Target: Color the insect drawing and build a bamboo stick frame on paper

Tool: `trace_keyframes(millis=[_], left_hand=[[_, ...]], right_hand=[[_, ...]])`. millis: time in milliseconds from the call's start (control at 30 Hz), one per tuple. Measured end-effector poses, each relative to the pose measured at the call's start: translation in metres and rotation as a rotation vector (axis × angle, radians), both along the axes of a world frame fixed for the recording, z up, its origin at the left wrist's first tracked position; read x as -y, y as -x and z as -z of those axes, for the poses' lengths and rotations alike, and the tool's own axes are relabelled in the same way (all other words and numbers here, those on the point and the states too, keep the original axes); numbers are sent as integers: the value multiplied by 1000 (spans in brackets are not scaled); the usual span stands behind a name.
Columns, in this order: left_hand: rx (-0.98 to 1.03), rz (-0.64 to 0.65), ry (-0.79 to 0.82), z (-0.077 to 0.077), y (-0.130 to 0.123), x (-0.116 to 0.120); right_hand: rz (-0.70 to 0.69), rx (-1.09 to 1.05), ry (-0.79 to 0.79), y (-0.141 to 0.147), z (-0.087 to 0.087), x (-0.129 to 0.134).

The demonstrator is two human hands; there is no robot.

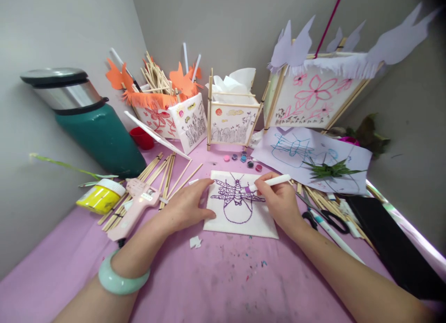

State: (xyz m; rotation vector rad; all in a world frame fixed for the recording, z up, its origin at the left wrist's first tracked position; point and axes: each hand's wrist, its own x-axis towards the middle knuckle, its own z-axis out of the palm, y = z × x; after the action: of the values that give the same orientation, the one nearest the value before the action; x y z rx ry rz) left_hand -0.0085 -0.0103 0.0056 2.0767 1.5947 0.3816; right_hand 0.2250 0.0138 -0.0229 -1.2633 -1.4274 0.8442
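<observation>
A white square panel (218,220) lies flat on the purple tablecloth in front of me, with a dragonfly-like insect drawn on it in purple. My right hand (278,202) grips a white marker (275,180) with a purple end, its tip at the insect's upper body. At the panel's left edge rests my left hand (188,204), thumb and fingers apart, holding nothing. A pale green bangle (123,281) circles my left wrist. Just below the panel's left corner is a small torn white scrap (195,242).
Bamboo sticks, a pink glue gun (134,211), a yellow paint jar (101,196) and a teal bottle (101,132) stand or lie left. Decorated lanterns (232,121) line the back. Scissors (334,220), a drawing sheet (265,148) and a black flat object (386,244) lie right.
</observation>
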Motion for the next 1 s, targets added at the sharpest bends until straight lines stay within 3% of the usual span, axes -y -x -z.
trace_keyframes(millis=[433, 1000], left_hand=[[-17, -10, 78, -15, -6, 1], [-12, -13, 73, -14, -5, 1]], right_hand=[[93, 97, -17, -15, 13, 3], [84, 92, 0, -11, 18, 4]])
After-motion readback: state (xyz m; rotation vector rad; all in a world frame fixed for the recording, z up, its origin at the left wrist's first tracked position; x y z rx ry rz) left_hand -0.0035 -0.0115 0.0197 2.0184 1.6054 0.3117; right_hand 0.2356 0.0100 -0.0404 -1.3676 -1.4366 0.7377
